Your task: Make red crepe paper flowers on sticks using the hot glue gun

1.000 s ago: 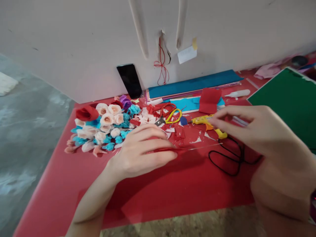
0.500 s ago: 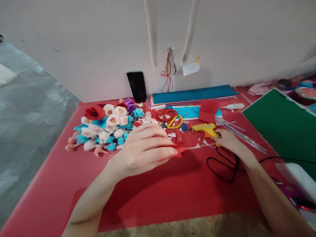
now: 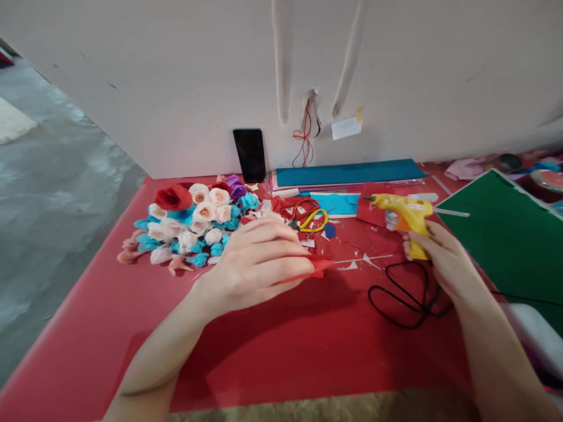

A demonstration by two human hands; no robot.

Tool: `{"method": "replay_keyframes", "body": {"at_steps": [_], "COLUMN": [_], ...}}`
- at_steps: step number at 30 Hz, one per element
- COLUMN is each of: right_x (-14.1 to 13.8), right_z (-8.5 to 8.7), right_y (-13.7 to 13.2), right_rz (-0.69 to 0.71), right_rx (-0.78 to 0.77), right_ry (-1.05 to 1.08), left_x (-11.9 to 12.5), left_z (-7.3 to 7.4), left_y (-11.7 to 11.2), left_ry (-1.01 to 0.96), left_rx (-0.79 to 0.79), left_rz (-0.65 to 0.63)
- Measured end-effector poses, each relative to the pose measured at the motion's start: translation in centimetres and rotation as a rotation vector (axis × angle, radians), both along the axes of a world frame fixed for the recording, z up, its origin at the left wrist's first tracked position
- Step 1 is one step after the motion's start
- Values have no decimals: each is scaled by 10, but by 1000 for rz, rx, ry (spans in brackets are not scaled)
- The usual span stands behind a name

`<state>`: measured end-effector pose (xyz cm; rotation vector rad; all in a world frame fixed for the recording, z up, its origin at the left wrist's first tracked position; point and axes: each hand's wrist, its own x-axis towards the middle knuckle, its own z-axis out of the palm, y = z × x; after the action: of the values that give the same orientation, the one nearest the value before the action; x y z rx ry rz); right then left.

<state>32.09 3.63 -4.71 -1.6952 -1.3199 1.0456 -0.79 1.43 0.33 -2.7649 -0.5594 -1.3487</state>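
Over the middle of the red table, my left hand is closed on a piece of red crepe paper. A thin pale stick extends to the right from that paper. My right hand grips the handle of a yellow glue gun, lifted off the table with its nozzle pointing left. A clear glue stick pokes out of the gun's back. Its black cord loops on the table below. Beyond my left hand lie yellow-handled pliers.
Crepe paper flowers are heaped at the left. A dark phone leans on the white wall. Blue paper lies along the wall, and a green board is at the right. Paper scraps litter the table's middle.
My right hand has picked the glue gun up off the table and raised it to the right. My left hand stays about where it was, still holding the red crepe paper.
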Motion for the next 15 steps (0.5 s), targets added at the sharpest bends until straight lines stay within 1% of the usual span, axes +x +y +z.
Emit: {"method": "replay_keyframes", "body": {"at_steps": [2, 4, 8, 10, 13, 15], "right_x": [-4, -9, -21, -28, -41, -48], "right_z": [11, 21, 34, 37, 35, 31], "right_y": [-6, -15, -40, -51, -62, -65], "right_rz": [-50, -102, -221, -236, -205, -194], "right_rx": [73, 144, 307, 406, 498, 551], "right_ry": [6, -36, -237, -380, -599, -633], "left_x": [0, 0, 3, 5, 6, 6], "left_z": [0, 1, 5, 7, 8, 9], "left_y": [0, -1, -7, -11, -16, -17], "left_ry": [0, -6, -17, -23, -39, -57], "left_rx": [1, 4, -28, -39, -39, -43], "left_rz": [3, 21, 97, 124, 149, 166]}}
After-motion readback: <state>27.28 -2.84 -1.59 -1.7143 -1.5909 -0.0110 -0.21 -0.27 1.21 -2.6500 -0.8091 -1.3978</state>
